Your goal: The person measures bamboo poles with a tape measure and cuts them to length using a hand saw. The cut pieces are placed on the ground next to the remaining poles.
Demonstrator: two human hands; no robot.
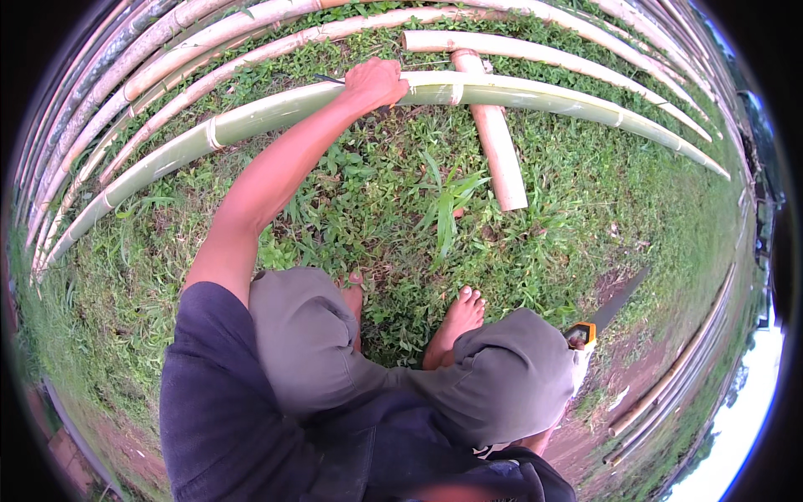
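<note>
My left hand point(376, 85) is closed in a fist on top of a long green bamboo pole point(284, 111). A thin dark stick-like thing point(329, 79) pokes out of the fist on its left side; its kind does not show clearly. The pole curves across the view and rests over a short pale bamboo piece point(499, 163). By my right knee is a handsaw point(620, 301) with a yellow-orange and black handle, its blade pointing away to the right. My right hand point(575, 342), mostly hidden behind the knee, grips that handle.
Several long dry bamboo poles point(251, 57) lie at the far side. A cut pole point(535, 52) lies just beyond the green one. More thin poles point(669, 381) lie at the right. My bare feet point(462, 320) stand on grass, with a leafy tuft point(447, 205) ahead.
</note>
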